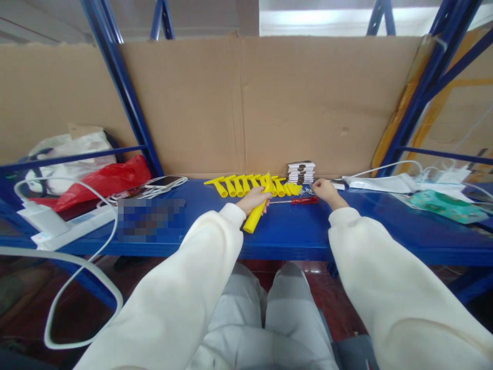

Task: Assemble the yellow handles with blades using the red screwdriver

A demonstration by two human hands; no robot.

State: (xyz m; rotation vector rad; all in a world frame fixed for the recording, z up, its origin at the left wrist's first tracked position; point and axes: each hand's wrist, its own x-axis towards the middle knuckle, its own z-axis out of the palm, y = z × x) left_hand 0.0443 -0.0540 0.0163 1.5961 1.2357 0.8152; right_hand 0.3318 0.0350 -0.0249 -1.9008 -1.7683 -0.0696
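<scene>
left hand (253, 199), curled closed, gripping yellow tube (252, 222)

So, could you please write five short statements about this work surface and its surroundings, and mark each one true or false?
1. The left hand holds a yellow tube-handled piece. True.
2. The right hand grips the red-handled screwdriver. False: the screwdriver lies on the blue tabletop, close to that hand.
3. A large brown cardboard sheet stands behind the row of yellow pieces. True.
4. The shiny red bag is at the far right. False: it is on the left side.
5. Both sleeves are black. False: both are cream-white.
</scene>
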